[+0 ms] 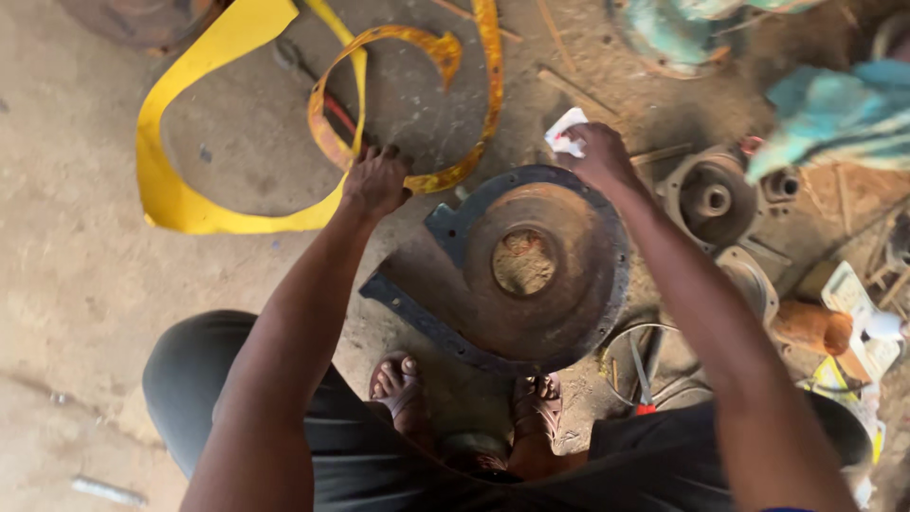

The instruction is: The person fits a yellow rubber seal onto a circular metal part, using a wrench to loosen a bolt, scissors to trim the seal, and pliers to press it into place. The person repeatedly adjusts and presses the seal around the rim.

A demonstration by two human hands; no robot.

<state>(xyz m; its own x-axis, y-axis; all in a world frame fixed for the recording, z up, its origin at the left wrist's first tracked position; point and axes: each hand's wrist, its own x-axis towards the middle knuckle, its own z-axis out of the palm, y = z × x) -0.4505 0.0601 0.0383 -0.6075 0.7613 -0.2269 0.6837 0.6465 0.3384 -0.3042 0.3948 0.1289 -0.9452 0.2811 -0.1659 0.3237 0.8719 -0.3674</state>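
A person squats on a dirt floor over a rusty, dark blue volute-shaped metal casing [531,275] with a round central hole, both sandalled feet planted at its near edge. The right hand [599,156] is closed around a small scrap of white paper or cloth [567,135] at the casing's far rim, while the left hand [376,180], fingers curled downward, rests at the casing's far-left side on a rusted yellow metal strip [417,104]; whether it grips the strip cannot be told. To the right of the casing lies a grey flanged metal housing [711,197].
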